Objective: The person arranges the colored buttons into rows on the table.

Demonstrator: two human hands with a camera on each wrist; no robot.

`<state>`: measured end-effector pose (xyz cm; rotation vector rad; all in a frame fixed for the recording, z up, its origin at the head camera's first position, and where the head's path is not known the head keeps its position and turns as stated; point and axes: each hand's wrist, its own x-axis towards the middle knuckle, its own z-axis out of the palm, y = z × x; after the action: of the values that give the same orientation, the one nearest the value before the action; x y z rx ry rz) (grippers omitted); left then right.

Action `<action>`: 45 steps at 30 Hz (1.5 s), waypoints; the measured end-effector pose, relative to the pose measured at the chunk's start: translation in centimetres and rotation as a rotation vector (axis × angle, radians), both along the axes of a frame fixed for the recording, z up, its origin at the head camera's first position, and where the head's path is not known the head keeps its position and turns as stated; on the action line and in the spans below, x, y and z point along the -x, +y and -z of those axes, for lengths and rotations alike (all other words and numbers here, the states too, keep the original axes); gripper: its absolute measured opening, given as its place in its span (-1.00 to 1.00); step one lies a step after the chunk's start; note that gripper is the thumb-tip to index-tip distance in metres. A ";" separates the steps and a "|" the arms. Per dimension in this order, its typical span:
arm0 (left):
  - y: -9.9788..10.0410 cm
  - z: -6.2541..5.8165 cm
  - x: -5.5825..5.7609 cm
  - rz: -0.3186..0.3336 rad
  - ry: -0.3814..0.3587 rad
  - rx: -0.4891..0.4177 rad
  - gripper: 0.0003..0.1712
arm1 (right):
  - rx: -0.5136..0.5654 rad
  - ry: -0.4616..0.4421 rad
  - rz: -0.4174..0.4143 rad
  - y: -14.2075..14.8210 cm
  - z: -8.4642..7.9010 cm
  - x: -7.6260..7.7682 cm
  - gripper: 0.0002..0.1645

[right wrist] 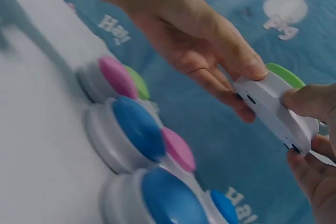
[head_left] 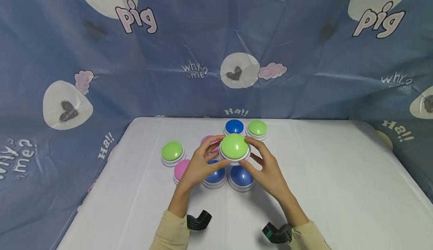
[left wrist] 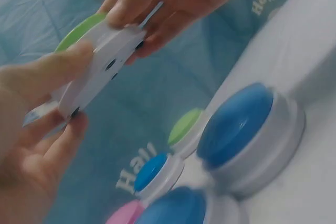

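Observation:
A green-domed push button (head_left: 234,146) with a white round base is held up in the air, dome toward the head camera. My left hand (head_left: 203,164) pinches its left side, thumb in front and fingers behind; my right hand (head_left: 268,171) grips the right side the same way. Small dark spots show on the white base (left wrist: 107,61) in the left wrist view. Beneath it on the table sit two blue buttons, one (head_left: 241,176) by the right thumb and one (head_left: 215,175) partly covered by the left hand. A pink button (head_left: 208,140) is mostly hidden behind the left fingers.
On the white table (head_left: 338,175), a green button (head_left: 172,151) and a pink button (head_left: 181,169) stand to the left. Another blue button (head_left: 234,126) and green button (head_left: 257,128) stand near the back edge. A blue printed cloth (head_left: 203,35) hangs behind.

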<state>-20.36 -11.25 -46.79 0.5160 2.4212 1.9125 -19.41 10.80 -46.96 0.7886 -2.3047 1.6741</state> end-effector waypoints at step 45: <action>19.4 4.7 5.6 -0.522 0.212 -0.186 -0.40 | 0.048 -0.043 0.291 8.9 -0.4 5.6 -0.32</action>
<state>-25.95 8.11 -51.46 0.0872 2.7318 2.4052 -25.00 19.67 -46.55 0.3879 -2.2671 1.6210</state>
